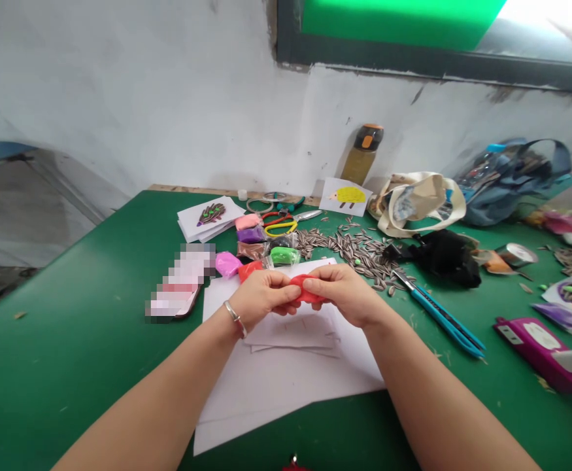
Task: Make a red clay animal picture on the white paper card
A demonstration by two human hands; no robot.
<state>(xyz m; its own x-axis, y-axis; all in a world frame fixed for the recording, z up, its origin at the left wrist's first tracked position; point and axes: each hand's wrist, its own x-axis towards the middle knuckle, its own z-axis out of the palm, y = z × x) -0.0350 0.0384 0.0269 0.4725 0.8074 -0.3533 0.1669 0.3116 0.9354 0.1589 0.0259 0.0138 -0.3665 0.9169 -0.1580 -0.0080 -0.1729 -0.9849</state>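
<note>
Between my fingertips is a small red lump of modelling clay, pinched from both sides. My left hand, with a bracelet at the wrist, grips its left end; my right hand presses the other end with thumb and fingers. Both hands hover over white paper sheets and a smaller stack of white cards. Just beyond my left hand lie soft clay packets: red, pink, green, brown and purple.
Sunflower seeds are scattered behind my hands. A blue utility knife lies at right, near a purple box. Scissors, a phone, a hedgehog card, a bottle and bags stand around the green table.
</note>
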